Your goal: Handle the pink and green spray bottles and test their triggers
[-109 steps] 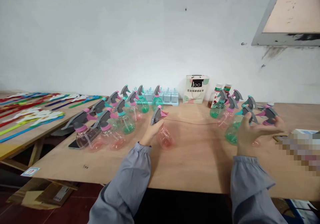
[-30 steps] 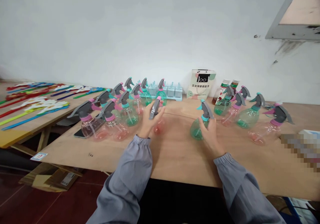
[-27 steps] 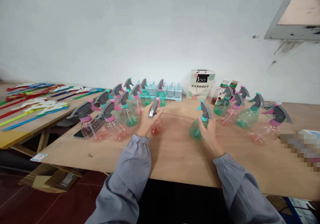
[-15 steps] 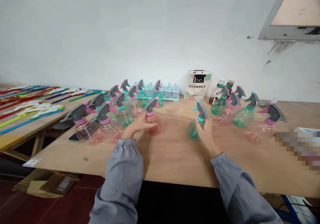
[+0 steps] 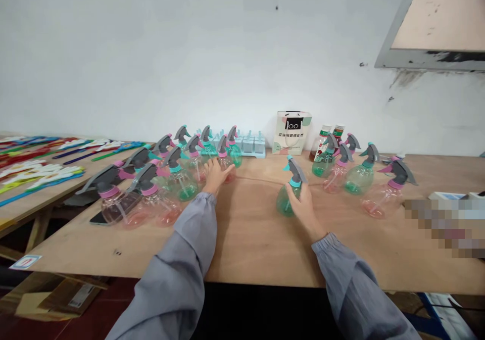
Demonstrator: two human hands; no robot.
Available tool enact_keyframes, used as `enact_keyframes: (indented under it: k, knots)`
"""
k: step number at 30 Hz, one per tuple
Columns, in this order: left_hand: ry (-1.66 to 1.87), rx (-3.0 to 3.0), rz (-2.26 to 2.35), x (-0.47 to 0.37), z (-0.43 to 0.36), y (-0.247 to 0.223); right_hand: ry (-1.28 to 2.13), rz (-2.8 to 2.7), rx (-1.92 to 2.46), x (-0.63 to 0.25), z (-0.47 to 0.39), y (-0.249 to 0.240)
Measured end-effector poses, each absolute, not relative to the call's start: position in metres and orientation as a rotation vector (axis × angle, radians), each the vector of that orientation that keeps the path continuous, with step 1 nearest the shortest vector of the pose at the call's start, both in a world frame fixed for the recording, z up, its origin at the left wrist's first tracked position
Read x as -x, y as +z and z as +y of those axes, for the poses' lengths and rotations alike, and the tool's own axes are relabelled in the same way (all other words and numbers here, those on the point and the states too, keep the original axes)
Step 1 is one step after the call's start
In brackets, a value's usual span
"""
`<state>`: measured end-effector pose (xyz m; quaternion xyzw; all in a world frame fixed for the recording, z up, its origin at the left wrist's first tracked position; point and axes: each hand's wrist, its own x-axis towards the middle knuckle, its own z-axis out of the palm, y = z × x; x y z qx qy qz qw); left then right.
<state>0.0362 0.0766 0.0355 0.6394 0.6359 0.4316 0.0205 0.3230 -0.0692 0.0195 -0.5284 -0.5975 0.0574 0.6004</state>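
Note:
My left hand (image 5: pixel 216 174) is closed around the body of a pink spray bottle (image 5: pixel 229 172) with a grey and pink trigger head, at the front of the left-hand group. My right hand (image 5: pixel 304 201) grips a green spray bottle (image 5: pixel 283 200) with a grey and turquoise head, upright at the table's middle; fingers partly hide its side. Left of my left hand stand several pink and green spray bottles, among them a green one (image 5: pixel 182 181) and a large pink one (image 5: pixel 159 206). Another cluster, with a green bottle (image 5: pixel 358 179) and a pink bottle (image 5: pixel 381 201), stands to the right.
A pale blue ice-pop mould (image 5: pixel 254 148), a paper bag (image 5: pixel 291 134) and two labelled bottles (image 5: pixel 322 143) stand by the wall. A dark phone (image 5: pixel 99 219) lies under the left bottles. Colourful flower-shaped strips (image 5: pixel 49 171) cover the left table. A cardboard box (image 5: pixel 60 297) sits below.
My left hand has pushed the pink spray bottle farther back, toward the bottles by the ice-pop mould. My right hand keeps its grip on the green bottle. The view has shifted slightly right.

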Motion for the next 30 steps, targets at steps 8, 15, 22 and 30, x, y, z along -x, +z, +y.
enact_keyframes:
  k: [8, 15, 22, 30]
  knots:
    - [1.987, -2.122, 1.575, -0.058, 0.019, 0.035, 0.242, -1.438, 1.227, -0.317, -0.068, 0.012]
    - [1.565, -2.156, 0.938, -0.142, -0.046, 0.042, 0.168, -1.910, 1.048, -0.295, -0.079, 0.006]
    - [1.666, -1.666, 0.900, -0.134, -0.056, 0.049, -0.013, -2.016, 0.978, -0.319, -0.086, 0.028]
    - [1.531, -1.386, 0.696, -0.103, -0.064, 0.079, -0.424, -0.855, 1.423, -0.466, -0.047, 0.031]
